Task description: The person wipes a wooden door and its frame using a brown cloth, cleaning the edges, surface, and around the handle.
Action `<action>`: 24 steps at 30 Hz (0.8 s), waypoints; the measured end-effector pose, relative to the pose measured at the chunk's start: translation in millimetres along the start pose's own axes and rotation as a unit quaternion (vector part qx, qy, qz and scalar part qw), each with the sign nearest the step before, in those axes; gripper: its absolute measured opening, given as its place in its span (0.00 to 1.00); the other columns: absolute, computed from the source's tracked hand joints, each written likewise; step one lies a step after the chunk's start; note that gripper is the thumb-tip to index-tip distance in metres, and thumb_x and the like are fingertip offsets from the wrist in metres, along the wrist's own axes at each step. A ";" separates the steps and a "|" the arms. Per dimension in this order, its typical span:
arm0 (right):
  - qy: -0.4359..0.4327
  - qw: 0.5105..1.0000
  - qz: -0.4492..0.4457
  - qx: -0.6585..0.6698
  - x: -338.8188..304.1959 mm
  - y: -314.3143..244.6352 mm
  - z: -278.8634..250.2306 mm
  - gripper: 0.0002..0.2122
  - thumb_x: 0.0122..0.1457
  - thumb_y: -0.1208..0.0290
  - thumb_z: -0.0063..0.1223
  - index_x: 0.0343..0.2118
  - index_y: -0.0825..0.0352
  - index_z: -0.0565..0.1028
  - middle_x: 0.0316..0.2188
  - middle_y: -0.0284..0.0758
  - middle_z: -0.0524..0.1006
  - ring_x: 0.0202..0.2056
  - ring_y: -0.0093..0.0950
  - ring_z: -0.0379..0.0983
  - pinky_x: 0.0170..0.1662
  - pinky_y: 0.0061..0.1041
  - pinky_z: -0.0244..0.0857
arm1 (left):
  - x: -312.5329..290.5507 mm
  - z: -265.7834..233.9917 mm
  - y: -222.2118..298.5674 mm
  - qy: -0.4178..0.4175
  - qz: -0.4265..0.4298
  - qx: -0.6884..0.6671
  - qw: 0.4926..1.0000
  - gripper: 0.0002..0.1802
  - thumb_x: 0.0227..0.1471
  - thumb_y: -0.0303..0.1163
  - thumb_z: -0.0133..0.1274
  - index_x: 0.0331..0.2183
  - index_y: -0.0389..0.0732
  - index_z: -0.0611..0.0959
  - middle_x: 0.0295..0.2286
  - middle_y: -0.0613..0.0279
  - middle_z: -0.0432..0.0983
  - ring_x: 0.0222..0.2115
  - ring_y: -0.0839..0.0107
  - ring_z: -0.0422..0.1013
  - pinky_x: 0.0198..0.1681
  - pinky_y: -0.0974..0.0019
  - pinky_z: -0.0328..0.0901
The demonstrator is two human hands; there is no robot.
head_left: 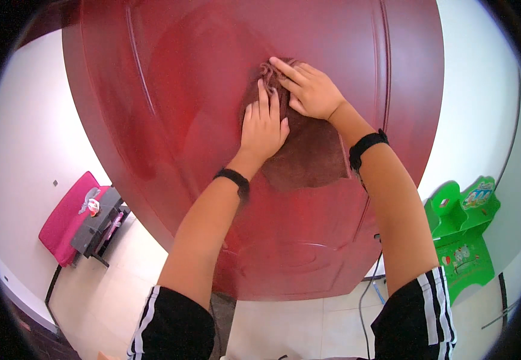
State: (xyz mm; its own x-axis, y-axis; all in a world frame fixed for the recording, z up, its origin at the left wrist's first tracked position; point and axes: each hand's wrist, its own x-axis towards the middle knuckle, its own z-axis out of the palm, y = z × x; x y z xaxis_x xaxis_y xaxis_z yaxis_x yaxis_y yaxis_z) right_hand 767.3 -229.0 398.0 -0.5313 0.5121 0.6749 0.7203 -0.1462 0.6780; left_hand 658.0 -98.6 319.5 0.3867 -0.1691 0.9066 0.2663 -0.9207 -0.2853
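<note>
A brown cloth lies against a dark red panelled door, bunched at its top and hanging loose below. My left hand presses on the cloth's left part, index and middle fingers reaching up into the folds. Higher and to the right, my right hand pins the bunched top, its index finger pointing up and left and its other fingers partly bent. Both hands hold the cloth to the door, close together but apart. The palms and the undersides of the fingers are hidden.
At the left, a pink sofa stands behind a dark low table. A green children's desk with a shelf is at the right by the white wall. A grey cable runs down to the tiled floor near my right arm.
</note>
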 end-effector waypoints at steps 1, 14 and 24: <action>0.012 1.000 0.028 -0.008 1.8 6.0 -0.3 0.21 0.41 0.70 0.50 0.42 0.71 0.71 0.58 0.35 0.56 0.44 0.32 0.65 0.51 0.29 0.59 | 10.8 -4.7 -3.8 -0.003 0.033 0.020 0.999 0.39 0.44 0.39 0.50 0.52 0.27 0.57 0.54 0.32 0.44 0.43 0.48 0.61 0.50 0.54 0.55; 0.180 0.917 0.306 -0.183 -44.1 57.3 -36.5 0.25 0.46 0.75 0.43 0.51 0.70 0.64 0.56 0.43 0.57 0.44 0.44 0.63 0.49 0.37 0.58 | 126.4 2.7 56.8 0.148 0.105 -0.048 0.982 0.39 0.43 0.40 0.47 0.54 0.29 0.56 0.55 0.38 0.47 0.44 0.54 0.61 0.51 0.60 0.55; 0.178 0.883 0.383 -0.206 -69.0 16.0 5.6 0.24 0.50 0.73 0.42 0.53 0.66 0.62 0.56 0.44 0.57 0.47 0.42 0.63 0.48 0.35 0.59 | 108.6 11.9 59.2 0.135 0.086 -0.027 0.987 0.38 0.43 0.40 0.45 0.53 0.28 0.58 0.55 0.42 0.48 0.43 0.58 0.61 0.51 0.61 0.54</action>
State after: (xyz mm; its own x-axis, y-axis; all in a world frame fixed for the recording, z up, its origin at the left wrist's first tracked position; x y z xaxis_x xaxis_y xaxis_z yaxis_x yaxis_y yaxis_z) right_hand 818.0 -261.9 360.7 -0.1184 -0.1582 0.9803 0.7453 -0.6665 -0.0176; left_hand 726.3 -167.3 397.4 0.1714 -0.4051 0.8981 0.1671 -0.8864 -0.4317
